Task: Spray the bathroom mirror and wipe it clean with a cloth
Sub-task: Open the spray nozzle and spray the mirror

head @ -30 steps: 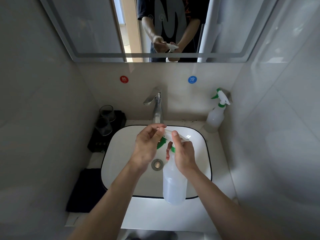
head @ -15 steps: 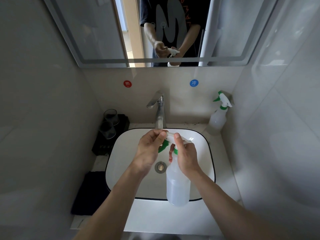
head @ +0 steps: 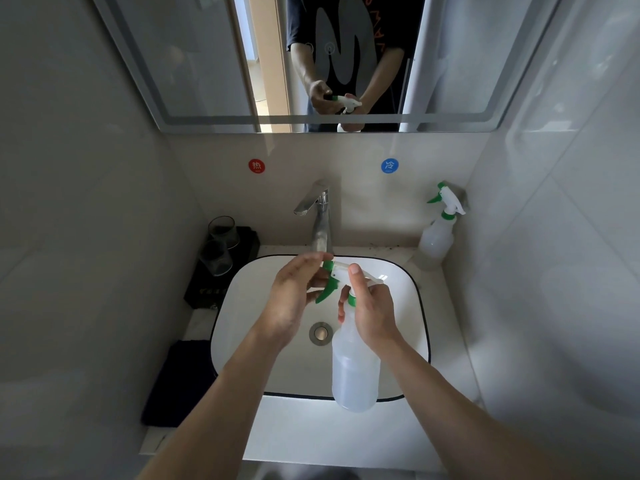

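A translucent spray bottle (head: 355, 372) with a white and green trigger head hangs over the sink, held at its neck by my right hand (head: 372, 315). My left hand (head: 292, 299) pinches the green nozzle tip at the front of the spray head. The mirror (head: 194, 64) fills the wall above and reflects a person holding the bottle. A dark folded cloth (head: 178, 384) lies on the counter left of the basin, apart from both hands.
A white basin (head: 242, 306) with a chrome tap (head: 320, 220) sits below. A second spray bottle (head: 438, 230) stands in the back right corner. Two dark glasses (head: 220, 247) sit on a black tray at the back left. Tiled walls close in on both sides.
The view has tilted up slightly, showing more of the mirror. My left fingers have shifted on the nozzle tip. The bottle stays over the sink.
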### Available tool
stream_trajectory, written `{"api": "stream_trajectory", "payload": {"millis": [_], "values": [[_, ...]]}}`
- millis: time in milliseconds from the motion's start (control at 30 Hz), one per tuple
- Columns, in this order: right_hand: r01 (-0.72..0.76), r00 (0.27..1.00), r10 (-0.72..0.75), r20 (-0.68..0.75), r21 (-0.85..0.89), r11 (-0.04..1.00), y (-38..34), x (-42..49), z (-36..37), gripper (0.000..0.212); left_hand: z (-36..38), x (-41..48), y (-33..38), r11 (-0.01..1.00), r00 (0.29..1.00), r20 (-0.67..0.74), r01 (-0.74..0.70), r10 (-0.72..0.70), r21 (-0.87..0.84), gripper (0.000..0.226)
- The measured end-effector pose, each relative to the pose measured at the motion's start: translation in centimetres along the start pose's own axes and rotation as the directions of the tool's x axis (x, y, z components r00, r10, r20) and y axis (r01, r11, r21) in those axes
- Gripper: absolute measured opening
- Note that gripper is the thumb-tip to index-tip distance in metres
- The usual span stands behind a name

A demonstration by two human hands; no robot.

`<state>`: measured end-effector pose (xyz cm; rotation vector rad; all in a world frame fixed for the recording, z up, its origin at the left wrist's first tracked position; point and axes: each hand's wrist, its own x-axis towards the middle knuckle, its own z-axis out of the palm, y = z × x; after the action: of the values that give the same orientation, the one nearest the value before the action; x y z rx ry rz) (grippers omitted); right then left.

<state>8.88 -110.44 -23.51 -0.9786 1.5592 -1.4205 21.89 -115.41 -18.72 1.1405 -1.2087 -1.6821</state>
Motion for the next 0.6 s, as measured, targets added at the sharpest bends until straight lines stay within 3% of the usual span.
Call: {"api": "stream_trajectory", "payload": {"millis": [167, 600], "values": [[-0.004, 1.0, 0.004, -0.002, -0.002, 1.0, 0.1, 0.2, 0.0, 0.074, 0.7, -0.1, -0.5, 0.987, 0.993, -0.024, -0.109, 0.113, 0.121, 0.017], [0.021, 1.0, -0.021, 0.014, 0.007, 1.0, 0.2, 0.4, 0.1, 0.076, 2.0, 0.6, -0.6, 0.997, 0.984, -0.18, 0.006, 0.009, 0.08, 0.045]]}}
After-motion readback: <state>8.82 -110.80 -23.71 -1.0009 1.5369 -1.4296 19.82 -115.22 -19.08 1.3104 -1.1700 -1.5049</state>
